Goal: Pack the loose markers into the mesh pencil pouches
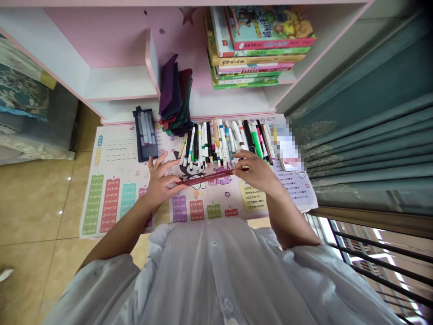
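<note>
Held level between both hands is a thin dark red strip (216,175) with small pale lettering. It shows almost edge-on, so its exact kind is unclear. My left hand (160,178) pinches the left end with thumb and forefinger, other fingers spread. My right hand (255,171) grips the other end, its fingers curled over the edge. Just beyond the strip lies a row of markers (206,142), mostly white and black with coloured caps. A navy pouch (140,152) holding several grey markers lies past my left hand. Dark folded pouches (174,97) in purple, red and green are piled behind the row.
A printed mat (118,225) with times tables covers the desk. A partly blurred phone-like object (287,151) lies at its right edge. Stacked books (257,58) fill part of the pink and white shelf (118,83). Teal curtains (365,104) hang at right.
</note>
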`<state>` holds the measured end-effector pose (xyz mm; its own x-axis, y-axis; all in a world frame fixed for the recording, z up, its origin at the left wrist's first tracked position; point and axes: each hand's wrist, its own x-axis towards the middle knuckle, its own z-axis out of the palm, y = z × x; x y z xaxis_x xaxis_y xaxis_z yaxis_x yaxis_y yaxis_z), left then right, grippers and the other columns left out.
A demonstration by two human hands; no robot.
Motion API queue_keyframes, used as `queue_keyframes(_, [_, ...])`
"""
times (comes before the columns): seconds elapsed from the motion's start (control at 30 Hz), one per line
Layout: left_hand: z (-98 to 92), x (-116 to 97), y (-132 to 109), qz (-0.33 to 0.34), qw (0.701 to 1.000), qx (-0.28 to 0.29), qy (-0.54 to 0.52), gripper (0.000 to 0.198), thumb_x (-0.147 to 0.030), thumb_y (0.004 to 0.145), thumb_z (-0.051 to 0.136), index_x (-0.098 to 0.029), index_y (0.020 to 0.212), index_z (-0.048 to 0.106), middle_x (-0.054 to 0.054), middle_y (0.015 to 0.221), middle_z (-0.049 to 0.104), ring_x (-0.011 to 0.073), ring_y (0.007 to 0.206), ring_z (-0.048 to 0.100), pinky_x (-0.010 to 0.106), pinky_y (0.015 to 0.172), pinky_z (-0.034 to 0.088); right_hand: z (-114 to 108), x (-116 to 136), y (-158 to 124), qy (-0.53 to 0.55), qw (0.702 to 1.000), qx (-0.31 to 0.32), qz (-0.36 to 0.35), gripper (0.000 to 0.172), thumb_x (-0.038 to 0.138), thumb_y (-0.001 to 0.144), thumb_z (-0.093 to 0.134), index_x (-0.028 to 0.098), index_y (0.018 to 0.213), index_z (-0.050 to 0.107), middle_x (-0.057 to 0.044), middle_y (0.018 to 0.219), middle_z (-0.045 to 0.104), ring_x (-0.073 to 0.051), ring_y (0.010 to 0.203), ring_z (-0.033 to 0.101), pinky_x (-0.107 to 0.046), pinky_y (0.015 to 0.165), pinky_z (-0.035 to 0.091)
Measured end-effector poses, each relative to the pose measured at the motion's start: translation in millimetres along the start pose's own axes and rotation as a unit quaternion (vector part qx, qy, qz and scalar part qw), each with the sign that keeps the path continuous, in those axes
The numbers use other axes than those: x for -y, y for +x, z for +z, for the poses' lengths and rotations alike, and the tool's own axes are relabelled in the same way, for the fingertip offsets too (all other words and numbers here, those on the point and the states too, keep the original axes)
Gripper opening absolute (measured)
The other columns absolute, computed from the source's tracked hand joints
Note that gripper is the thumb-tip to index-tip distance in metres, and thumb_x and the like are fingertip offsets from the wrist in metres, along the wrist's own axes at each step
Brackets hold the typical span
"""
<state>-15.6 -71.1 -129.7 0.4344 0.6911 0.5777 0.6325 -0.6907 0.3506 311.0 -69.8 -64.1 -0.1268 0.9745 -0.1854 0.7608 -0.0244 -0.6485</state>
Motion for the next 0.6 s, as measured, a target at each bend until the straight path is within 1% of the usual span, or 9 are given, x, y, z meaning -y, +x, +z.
queue_keyframes(0.07, [-0.4, 0.2, -0.2, -0.001, 1.0, 0.003, 0.005, 0.035, -0.05, 0.078, 0.078, -0.024, 0.058, 0.065, 0.006, 0.12, 0.07, 0.0326, 0.142, 0.041, 0.059, 0.12, 0.017, -1.0, -2.3, -1.2, -0.003, 1.0, -0.018, 0.0, 0.018, 0.022, 0.078, 0.064, 0.024, 0.061, 0.069, -0.004, 0.133, 0.067, -0.031, 0.144, 0.043, -0.054, 0.116, 0.038])
queue_keyframes(0.23, [-1.0, 1.3, -0.3, 0.006, 1.0, -0.004, 0.008, 0.034, -0.049, 0.077, 0.079, -0.024, 0.059, 0.066, 0.006, 0.12, 0.07, 0.0331, 0.142, 0.041, 0.059, 0.12, 0.018, -4.2, -10.3, -3.3, -0.008, 0.998, -0.053, -0.012, 0.016, 0.024, 0.076, 0.064, 0.023, 0.06, 0.067, -0.006, 0.129, 0.069, -0.033, 0.138, 0.049, -0.055, 0.116, 0.037])
queue_keyframes(0.4, [-0.8, 1.2, 0.1, 0.003, 1.0, -0.002, 0.003, 0.035, -0.049, 0.078, 0.078, -0.024, 0.058, 0.065, 0.005, 0.12, 0.07, 0.0331, 0.142, 0.042, 0.059, 0.121, 0.017, -6.8, -15.5, -3.8, -0.014, 0.998, -0.059, -0.01, 0.016, 0.026, 0.076, 0.064, 0.023, 0.06, 0.067, -0.007, 0.128, 0.069, -0.035, 0.138, 0.049, -0.057, 0.115, 0.037])
queue_keyframes(0.6, [-0.9, 0.4, 0.0, -0.021, 1.0, 0.013, -0.006, 0.037, -0.052, 0.078, 0.077, -0.024, 0.057, 0.064, 0.006, 0.119, 0.07, 0.0338, 0.142, 0.041, 0.06, 0.121, 0.015, -7.0, -18.3, -4.8, -0.004, 0.998, -0.069, -0.011, 0.016, 0.028, 0.076, 0.065, 0.025, 0.06, 0.068, -0.005, 0.127, 0.069, -0.034, 0.137, 0.049, -0.059, 0.115, 0.037])
